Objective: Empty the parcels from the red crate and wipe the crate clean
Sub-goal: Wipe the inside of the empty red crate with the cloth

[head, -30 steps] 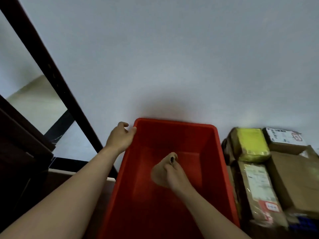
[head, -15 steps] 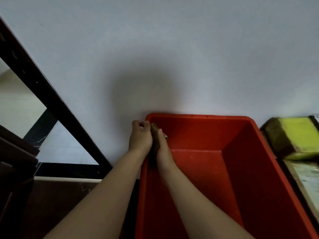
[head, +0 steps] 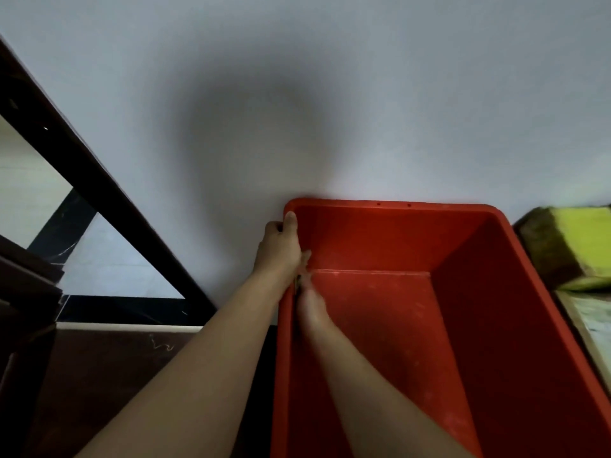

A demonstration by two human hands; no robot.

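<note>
The red crate (head: 380,239) stands against a pale wall, and its inside holds no parcels. My left hand (head: 279,247) grips the crate's far left corner, thumb over the rim. My right hand (head: 309,300) is inside the crate, pressed against the left wall near the floor. It is closed on a brownish cloth (head: 298,281), of which only a dark sliver shows between hand and wall. A parcel with a yellow-green top (head: 575,246) lies just right of the crate.
A second parcel with a pale label (head: 595,325) lies below the yellow-green one at the right edge. A black slanted shelf post (head: 99,180) rises on the left. Dark brown furniture (head: 26,325) fills the lower left, close to the crate.
My right hand moved from the crate's floor to its left wall, then slid down that wall with the cloth. The view shifted left, cutting off most parcels. My left hand stayed on the corner.
</note>
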